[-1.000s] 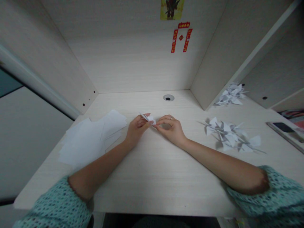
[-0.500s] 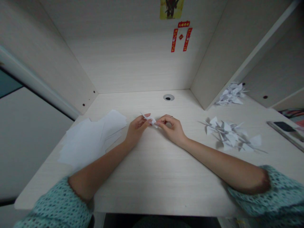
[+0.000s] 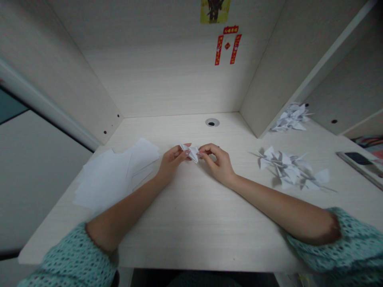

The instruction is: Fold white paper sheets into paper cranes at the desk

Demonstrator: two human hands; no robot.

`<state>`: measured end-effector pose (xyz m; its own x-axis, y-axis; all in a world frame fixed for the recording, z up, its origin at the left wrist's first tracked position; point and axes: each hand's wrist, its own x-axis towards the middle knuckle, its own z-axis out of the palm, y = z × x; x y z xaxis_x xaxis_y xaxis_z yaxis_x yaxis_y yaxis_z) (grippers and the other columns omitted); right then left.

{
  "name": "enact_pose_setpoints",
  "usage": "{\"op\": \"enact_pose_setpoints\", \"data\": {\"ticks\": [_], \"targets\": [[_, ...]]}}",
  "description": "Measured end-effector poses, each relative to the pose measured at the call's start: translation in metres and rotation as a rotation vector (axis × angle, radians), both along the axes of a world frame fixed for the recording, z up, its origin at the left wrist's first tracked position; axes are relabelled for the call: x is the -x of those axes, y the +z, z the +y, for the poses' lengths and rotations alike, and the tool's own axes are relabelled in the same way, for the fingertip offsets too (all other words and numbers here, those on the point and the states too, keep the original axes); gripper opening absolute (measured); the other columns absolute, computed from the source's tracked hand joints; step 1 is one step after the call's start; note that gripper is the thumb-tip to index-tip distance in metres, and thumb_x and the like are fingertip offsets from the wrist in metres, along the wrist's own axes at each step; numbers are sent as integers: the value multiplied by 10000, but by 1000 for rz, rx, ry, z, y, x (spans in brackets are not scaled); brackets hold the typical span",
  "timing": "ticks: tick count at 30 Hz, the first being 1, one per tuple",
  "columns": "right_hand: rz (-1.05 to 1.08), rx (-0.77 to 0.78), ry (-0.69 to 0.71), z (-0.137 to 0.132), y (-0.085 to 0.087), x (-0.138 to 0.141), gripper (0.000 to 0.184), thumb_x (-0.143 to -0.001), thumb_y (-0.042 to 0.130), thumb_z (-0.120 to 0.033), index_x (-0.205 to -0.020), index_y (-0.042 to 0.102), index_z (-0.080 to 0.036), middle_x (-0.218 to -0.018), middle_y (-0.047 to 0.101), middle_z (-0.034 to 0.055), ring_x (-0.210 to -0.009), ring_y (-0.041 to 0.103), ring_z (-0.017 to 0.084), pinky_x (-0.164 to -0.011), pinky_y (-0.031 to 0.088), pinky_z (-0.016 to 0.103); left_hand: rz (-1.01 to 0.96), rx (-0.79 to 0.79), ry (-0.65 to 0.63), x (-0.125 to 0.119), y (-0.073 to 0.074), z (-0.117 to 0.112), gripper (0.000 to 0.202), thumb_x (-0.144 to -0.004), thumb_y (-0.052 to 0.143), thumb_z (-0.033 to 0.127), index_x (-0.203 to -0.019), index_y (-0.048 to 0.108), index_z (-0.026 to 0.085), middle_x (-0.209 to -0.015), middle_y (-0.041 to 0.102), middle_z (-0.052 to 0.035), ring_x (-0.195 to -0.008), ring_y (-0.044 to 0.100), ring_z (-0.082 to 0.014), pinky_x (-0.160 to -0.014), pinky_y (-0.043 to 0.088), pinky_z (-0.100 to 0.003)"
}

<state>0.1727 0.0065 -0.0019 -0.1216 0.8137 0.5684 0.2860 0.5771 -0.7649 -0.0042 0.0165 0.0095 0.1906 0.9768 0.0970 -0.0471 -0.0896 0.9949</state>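
A small folded white paper piece (image 3: 191, 152) is held just above the pale wooden desk (image 3: 191, 223), near its middle. My left hand (image 3: 171, 160) pinches its left side with curled fingers. My right hand (image 3: 217, 161) pinches its right side, fingers bent, a ring partly visible. Both hands meet at the paper and both forearms rest on the desk.
A loose stack of white paper sheets (image 3: 113, 175) lies left of my hands. A heap of folded paper figures (image 3: 291, 169) lies to the right, another heap (image 3: 290, 118) farther back. A cable hole (image 3: 212, 122) sits near the back wall. A dark phone (image 3: 357, 158) lies far right.
The folded paper has turned slightly between my fingertips and now shows a broader face. Both hands stay in nearly the same place.
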Motion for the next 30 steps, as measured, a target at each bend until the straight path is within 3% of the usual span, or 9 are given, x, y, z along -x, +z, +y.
{"op": "enact_pose_setpoints", "data": {"ticks": [7,15,19,24,30], "targets": [[14,-31,12,-1,0,0,78,-885,557,-247,-870,628,-221,-850,679,24,-771,616,156,-724,485,302,-9,-5,2,1,5,-2,509,-775,636,468,-1132,666,108,-792,715,-69,-773,657,-197,-740,489,-291],[-61,-168,-18,-5,4,1,77,-849,569,-194,-919,584,-223,-955,680,51,-809,623,163,-709,497,310,-58,35,-90,2,0,-1,554,-741,694,415,-1191,618,101,-919,731,-88,-868,660,-212,-855,486,-337],[-112,-211,-18,-4,4,0,158,-835,569,-184,-985,566,-233,-1002,672,59,-877,630,180,-727,509,325,-86,29,-142,2,-4,0,556,-728,715,378,-1201,605,107,-1000,721,-102,-886,664,-212,-875,491,-359],[-231,-336,-32,-1,4,-1,322,-826,571,-171,-1136,584,-254,-1087,657,71,-1021,599,219,-865,491,408,-60,0,-171,3,-6,1,532,-732,720,359,-1200,614,130,-1067,704,-102,-958,651,-217,-898,476,-339],[-319,-374,-10,-2,2,-2,386,-828,576,-180,-1204,591,-265,-1074,687,50,-935,608,208,-817,503,394,36,-5,-158,2,-9,-1,652,-703,751,339,-1298,544,168,-1032,706,-77,-924,652,-196,-882,473,-334]]}}
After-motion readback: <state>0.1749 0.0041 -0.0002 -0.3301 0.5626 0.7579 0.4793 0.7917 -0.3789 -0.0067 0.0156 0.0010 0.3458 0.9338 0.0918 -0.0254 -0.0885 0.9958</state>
